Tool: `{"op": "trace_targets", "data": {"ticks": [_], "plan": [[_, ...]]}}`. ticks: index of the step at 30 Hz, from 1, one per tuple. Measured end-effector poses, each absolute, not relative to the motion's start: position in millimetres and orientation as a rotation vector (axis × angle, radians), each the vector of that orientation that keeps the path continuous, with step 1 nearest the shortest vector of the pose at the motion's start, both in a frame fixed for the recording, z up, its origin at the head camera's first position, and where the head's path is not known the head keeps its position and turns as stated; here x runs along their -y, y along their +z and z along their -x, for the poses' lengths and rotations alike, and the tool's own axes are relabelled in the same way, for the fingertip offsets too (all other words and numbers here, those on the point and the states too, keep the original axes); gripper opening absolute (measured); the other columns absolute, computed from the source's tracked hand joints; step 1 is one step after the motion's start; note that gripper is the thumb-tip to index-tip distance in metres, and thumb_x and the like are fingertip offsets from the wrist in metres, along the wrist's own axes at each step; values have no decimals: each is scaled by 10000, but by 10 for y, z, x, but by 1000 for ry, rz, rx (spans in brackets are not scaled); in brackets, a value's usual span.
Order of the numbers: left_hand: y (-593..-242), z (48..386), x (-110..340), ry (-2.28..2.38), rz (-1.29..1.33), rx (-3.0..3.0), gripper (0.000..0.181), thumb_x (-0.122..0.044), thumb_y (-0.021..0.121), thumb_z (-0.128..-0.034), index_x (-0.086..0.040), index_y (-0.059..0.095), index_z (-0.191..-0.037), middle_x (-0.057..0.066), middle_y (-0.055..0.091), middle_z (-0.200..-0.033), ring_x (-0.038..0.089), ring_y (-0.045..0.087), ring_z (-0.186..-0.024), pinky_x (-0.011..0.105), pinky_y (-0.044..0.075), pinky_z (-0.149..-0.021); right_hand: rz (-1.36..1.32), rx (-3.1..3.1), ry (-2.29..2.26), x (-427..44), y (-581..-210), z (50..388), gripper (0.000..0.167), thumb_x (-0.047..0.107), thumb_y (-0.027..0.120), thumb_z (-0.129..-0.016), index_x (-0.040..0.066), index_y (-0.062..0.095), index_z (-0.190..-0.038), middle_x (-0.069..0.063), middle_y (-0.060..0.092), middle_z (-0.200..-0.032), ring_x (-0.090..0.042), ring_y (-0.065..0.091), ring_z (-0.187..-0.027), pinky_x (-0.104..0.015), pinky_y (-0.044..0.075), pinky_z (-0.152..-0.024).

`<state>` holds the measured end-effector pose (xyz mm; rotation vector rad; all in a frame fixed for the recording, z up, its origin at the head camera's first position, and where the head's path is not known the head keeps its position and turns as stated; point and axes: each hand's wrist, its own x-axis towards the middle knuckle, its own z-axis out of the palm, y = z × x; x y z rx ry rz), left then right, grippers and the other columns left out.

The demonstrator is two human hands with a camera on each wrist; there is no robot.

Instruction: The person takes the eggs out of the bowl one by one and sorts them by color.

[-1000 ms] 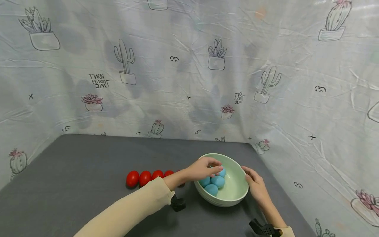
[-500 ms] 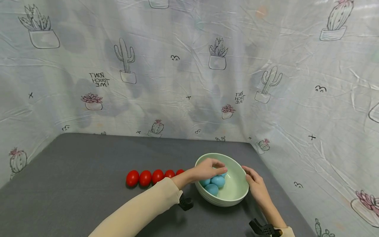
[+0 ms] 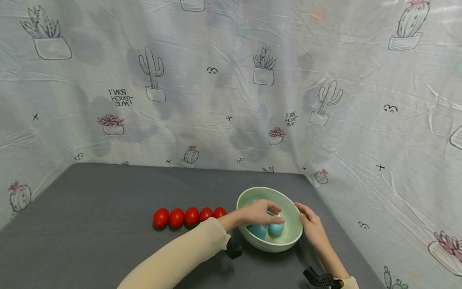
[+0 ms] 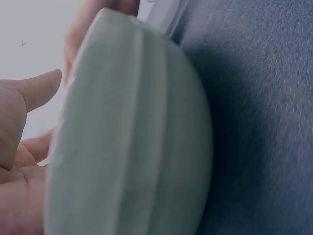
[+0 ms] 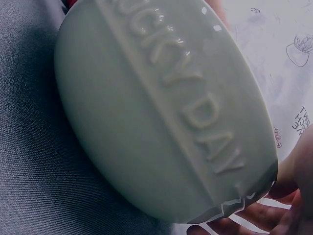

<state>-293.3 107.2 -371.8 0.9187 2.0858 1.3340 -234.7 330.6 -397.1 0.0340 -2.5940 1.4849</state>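
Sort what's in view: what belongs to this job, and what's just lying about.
Part of the job:
pale green bowl, right hand at its side
blue eggs inside, left hand over them

Apparently just lying about:
red eggs in a row, untouched

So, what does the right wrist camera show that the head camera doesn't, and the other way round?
Only the right wrist view shows raised lettering, ending in "DAY", on the bowl's outside. Only the head view shows blue egg-shaped things inside it. Both show the bowl, the right hand and the printed sheet.
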Motion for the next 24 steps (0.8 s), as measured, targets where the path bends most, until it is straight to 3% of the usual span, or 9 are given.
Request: {"op": "trace_targets", "data": {"ticks": [6,15,24], "plan": [[-3768,2867,-1210,1325,-926,-2025,525,-205,746,-905,-23,560,-1361,87,587,-1310,221,580,-1181,249,505,-871,-37,2611,1492,-3330,-3976,2352,397,114,351,-1087,-11,417,-1458,-224,492,-1393,-321,513,-1216,-311,467,-913],[-3757,2828,-1222,1309,-898,-2002,568,-86,808,-827,-35,575,-1343,96,616,-1276,172,631,-1073,256,523,-818,-30,2612,1478,-3333,-3970,2344,391,112,357,-1086,-2,432,-1452,-222,490,-1399,-329,504,-1232,-312,463,-922],[-3768,2847,-1204,1277,-933,-1957,504,-85,795,-839,-31,623,-1310,5,672,-1192,122,593,-1140,231,479,-899,-39,2588,1476,-3314,-3975,2346,376,93,378,-1078,-15,456,-1430,-226,518,-1364,-326,515,-1209,-287,468,-909]]}}
